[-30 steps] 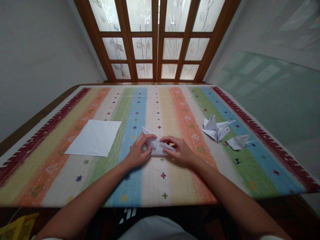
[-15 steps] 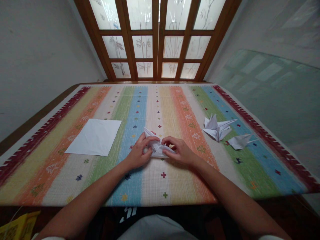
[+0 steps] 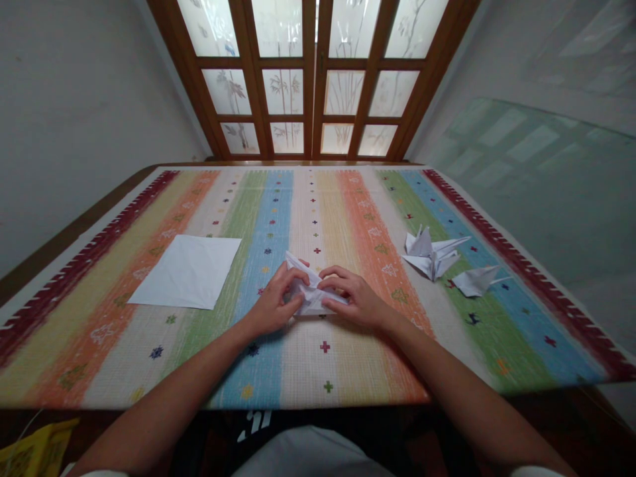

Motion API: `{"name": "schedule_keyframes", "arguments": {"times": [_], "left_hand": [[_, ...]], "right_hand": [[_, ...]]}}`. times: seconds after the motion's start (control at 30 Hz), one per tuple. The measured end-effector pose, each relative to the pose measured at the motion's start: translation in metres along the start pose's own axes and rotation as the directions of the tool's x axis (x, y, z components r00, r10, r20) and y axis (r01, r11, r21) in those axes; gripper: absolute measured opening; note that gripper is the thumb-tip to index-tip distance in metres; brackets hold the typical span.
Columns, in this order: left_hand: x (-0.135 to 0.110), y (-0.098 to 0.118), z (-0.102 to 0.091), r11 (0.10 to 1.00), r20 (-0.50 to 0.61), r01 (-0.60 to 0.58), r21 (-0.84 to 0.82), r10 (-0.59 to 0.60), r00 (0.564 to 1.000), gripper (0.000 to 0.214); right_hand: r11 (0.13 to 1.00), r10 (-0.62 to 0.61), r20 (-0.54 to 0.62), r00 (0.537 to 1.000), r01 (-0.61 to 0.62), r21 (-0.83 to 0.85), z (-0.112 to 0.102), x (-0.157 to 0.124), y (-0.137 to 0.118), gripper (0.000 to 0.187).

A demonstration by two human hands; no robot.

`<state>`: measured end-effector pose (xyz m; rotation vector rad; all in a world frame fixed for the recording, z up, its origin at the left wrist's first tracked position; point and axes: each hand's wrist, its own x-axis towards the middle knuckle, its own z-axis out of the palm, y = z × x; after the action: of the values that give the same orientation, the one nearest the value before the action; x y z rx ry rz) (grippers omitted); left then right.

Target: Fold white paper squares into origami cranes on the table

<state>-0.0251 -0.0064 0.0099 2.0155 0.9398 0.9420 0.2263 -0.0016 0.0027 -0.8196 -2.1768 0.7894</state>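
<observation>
Room: wooden-framed glazed doors (image 3: 308, 79) with frosted, bamboo-patterned panes stand ahead of the fingers, beyond the far end of the table, and a large glass pane (image 3: 536, 159) sits on the right, well away from them

Table: a wooden table (image 3: 84, 232) fills the middle of the view, under a striped woven cloth (image 3: 358, 371) with dark red borders (its small embroidered crosses and stars are dotted all around the fingers)

Loose sheet: a square white paper sheet (image 3: 189, 271) lies flat on the cloth, well left of the left-hand fingers

Paper birds: an origami crane (image 3: 432, 258) and a smaller origami bird (image 3: 474, 281) rest just beside each other, well right of the right-hand fingers

Folded paper: a folded white paper (image 3: 312, 298) sits between both sets of fingers, low over the cloth or on it (the hands hide the contact), with one pointed end sticking out beyond the left fingertips

Left hand: the left hand (image 3: 272, 298) has its fingers (image 3: 291, 281) curled together, pinching the paper's left side against the thumb

Right hand: the right hand (image 3: 355, 298) has its fingers (image 3: 338, 281) slightly spread across the paper's right side; the thumb is hidden, so a pinch cannot be told

Handling: likely very light, thin and soft, so it may crumple easily; the thick folded middle, just inside both sets of fingertips, looks the firmest hold
</observation>
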Motion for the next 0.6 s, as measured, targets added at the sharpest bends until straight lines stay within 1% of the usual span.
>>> {"name": "schedule_keyframes", "arguments": {"times": [0.1, 0.2, 0.37, 0.47, 0.6], "left_hand": [[0.0, -0.001, -0.0011, 0.999, -0.007, 0.037, 0.003, -0.037, 0.999, 0.017], [0.0008, -0.0011, -0.002, 0.998, 0.002, 0.062, 0.017, -0.062, 0.998, 0.024], [0.0016, 0.0028, -0.0021, 0.997, 0.073, 0.07, 0.03, -0.072, 0.995, 0.035], [0.0017, 0.0058, -0.0025, 0.998, 0.096, 0.058, 0.035, -0.062, 0.993, 0.033], [0.0031, 0.0082, -0.0047, 0.998, 0.098, 0.039, 0.052, -0.044, 0.994, 0.023]], "right_hand": [[1.0, -0.019, 0.048, 0.999, 0.018, 0.018, -0.0026, -0.0007, 0.001, 0.022], [0.999, -0.011, 0.099, 0.995, 0.006, 0.054, -0.0046, -0.0016, 0.0018, 0.028], [0.999, -0.027, 0.129, 0.991, 0.021, 0.045, -0.0057, -0.0013, 0.0027, 0.017], [0.998, -0.041, 0.157, 0.987, 0.033, 0.048, -0.0044, -0.0012, 0.0035, 0.016], [0.999, 0.011, 0.187, 0.982, -0.02, 0.05, -0.0009, -0.0017, 0.0043, 0.011]]}}
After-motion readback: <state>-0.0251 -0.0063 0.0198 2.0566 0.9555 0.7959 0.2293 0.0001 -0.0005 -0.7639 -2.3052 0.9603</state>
